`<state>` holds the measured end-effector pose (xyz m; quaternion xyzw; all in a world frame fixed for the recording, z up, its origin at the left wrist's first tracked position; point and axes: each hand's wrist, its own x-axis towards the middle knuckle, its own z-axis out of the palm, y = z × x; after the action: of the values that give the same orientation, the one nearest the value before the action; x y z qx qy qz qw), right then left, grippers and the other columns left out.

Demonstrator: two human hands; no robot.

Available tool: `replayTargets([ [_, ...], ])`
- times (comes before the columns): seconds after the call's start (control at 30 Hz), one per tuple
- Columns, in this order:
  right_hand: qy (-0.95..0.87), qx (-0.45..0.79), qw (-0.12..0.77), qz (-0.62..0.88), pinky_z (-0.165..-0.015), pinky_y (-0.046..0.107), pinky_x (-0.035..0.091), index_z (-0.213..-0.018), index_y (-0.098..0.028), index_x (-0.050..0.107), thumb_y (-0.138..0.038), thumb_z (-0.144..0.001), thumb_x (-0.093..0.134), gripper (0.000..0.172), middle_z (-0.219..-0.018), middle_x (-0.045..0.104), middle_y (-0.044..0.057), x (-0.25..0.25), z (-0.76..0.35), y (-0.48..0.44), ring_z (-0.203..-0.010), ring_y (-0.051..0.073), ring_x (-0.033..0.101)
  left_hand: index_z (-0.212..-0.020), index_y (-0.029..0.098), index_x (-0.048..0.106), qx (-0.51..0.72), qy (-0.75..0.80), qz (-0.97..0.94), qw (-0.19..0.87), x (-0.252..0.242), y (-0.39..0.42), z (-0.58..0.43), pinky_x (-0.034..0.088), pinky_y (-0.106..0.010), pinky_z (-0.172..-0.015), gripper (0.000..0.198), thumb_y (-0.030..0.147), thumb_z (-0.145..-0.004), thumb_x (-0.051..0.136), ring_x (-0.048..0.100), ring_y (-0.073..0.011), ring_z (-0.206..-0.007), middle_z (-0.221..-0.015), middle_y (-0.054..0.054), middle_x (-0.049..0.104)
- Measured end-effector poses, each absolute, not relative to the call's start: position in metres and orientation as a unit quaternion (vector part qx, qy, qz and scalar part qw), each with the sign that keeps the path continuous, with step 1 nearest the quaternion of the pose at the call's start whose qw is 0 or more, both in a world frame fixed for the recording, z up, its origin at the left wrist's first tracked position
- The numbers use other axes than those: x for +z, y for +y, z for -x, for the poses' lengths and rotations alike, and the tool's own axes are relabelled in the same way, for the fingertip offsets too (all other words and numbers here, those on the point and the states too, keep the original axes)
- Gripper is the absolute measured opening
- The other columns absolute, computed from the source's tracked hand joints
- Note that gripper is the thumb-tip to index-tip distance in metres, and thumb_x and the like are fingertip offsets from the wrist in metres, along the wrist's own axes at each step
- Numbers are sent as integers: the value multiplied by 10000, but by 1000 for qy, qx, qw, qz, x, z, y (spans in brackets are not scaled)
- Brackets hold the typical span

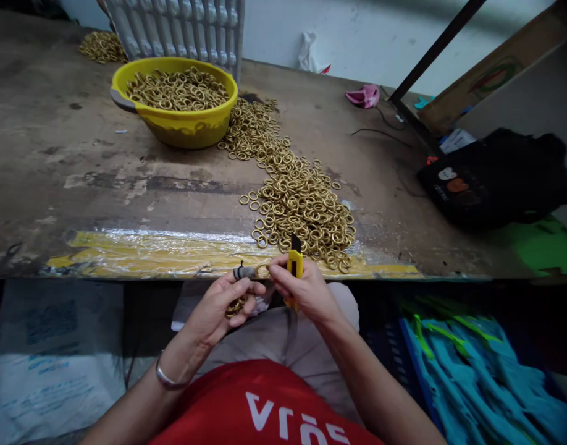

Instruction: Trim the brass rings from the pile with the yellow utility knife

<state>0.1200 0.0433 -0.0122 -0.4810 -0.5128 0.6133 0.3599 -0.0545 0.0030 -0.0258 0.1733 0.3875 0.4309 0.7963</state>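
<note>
My left hand (pixel 230 300) is closed around several gold-coloured rings (pixel 236 307) in its palm. One of its fingers wears a grey wrap with a black tie (pixel 243 271). Between my fingertips sits a single gold ring (pixel 262 270), touched from both sides. My right hand (pixel 302 287) grips a yellow utility knife (pixel 295 264), its dark blade pointing up and away from me. Just beyond both hands lies a loose heap of gold rings (pixel 306 210) on the table, reaching close to the front edge.
A yellow basin (pixel 186 128) full of rings stands at the back left, before a ribbed grey panel (pixel 176 31). Yellow tape (pixel 163 250) covers the table's front edge. A black bag (pixel 496 179) lies at right. Below it, a blue crate (pixel 420 364) holds turquoise pieces.
</note>
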Motion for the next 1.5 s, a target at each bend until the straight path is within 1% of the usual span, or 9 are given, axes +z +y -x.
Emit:
replayTargets([
  [0.1, -421, 684, 382, 457, -413, 185, 254, -827, -176, 569, -435, -809, 663, 277, -480, 407, -93, -16, -115, 30, -412, 59, 327, -928, 110, 685, 419, 354, -190, 814, -25, 1, 53, 282, -105, -331, 259, 323, -790, 735, 435, -17, -454, -892, -83, 678],
  [0.3, -420, 686, 383, 454, -402, 185, 276, -865, -185, 564, -456, -823, 646, 286, -549, 503, -61, -16, -111, 16, -417, 63, 336, -904, 109, 689, 425, 335, -192, 819, -19, -8, 50, 306, -101, -361, 270, 340, -782, 757, 463, -24, -499, -851, -61, 641],
  [0.43, -607, 534, 356, 469, -565, 230, 422, -797, -180, 598, -350, -909, 546, 211, -661, 572, -1, -5, -118, 8, -585, 117, 495, -833, 124, 638, 429, 368, -191, 803, -10, -13, 47, 297, -102, -366, 315, 370, -726, 802, 452, -33, -492, -717, -9, 589],
  [0.53, -741, 362, 294, 483, -709, 263, 443, -845, -184, 622, -160, -887, 519, 114, -820, 618, 42, 2, -125, 0, -753, 158, 561, -796, 134, 604, 440, 397, -216, 776, -5, -16, 45, 285, -107, -366, 335, 403, -727, 792, 422, -37, -474, -631, 21, 540],
  [0.7, -797, 234, 175, 528, -699, 264, 425, -937, -177, 619, 28, -751, 478, 311, -912, 637, 58, 5, -128, -9, -788, 179, 588, -774, 153, 580, 447, 431, -278, 733, -5, -19, 43, 289, -129, -370, 323, 411, -738, 771, 381, -38, -434, -576, 47, 513],
  [0.9, -824, 165, 88, 535, -656, 262, 395, -941, -180, 611, 6, -817, 473, 263, -901, 664, 60, 0, -124, 0, -758, 180, 610, -852, 155, 608, 415, 476, -378, 677, -4, -18, 52, 291, -155, -405, 278, 395, -781, 728, 360, -46, -433, -555, 65, 458],
  [1.07, -785, 87, -11, 614, -610, 280, 368, -926, -153, 620, -38, -884, 433, 223, -849, 676, 102, -4, -127, 27, -709, 197, 624, -722, 143, 595, 396, 448, -447, 665, 15, -29, 67, 315, -173, -457, 278, 382, -787, 723, 391, -66, -515, -615, 19, 491],
  [1.27, -811, 54, 71, 579, -648, 268, 379, -941, -182, 613, -141, -878, 522, 118, -960, 658, 61, -10, -109, 63, -815, 195, 627, -764, 165, 538, 434, 394, -295, 755, 2, -27, 63, 211, -128, -371, 323, 430, -780, 722, 302, -34, -455, -638, 35, 495],
  [1.5, -797, 91, 67, 594, -652, 274, 381, -883, -153, 630, -126, -869, 496, 138, -913, 670, 96, -28, -84, 93, -760, 192, 616, -1014, 166, 599, 470, 366, -222, 772, -18, -14, 71, 255, -111, -364, 262, 324, -823, 682, 449, -53, -493, -748, -17, 605],
])
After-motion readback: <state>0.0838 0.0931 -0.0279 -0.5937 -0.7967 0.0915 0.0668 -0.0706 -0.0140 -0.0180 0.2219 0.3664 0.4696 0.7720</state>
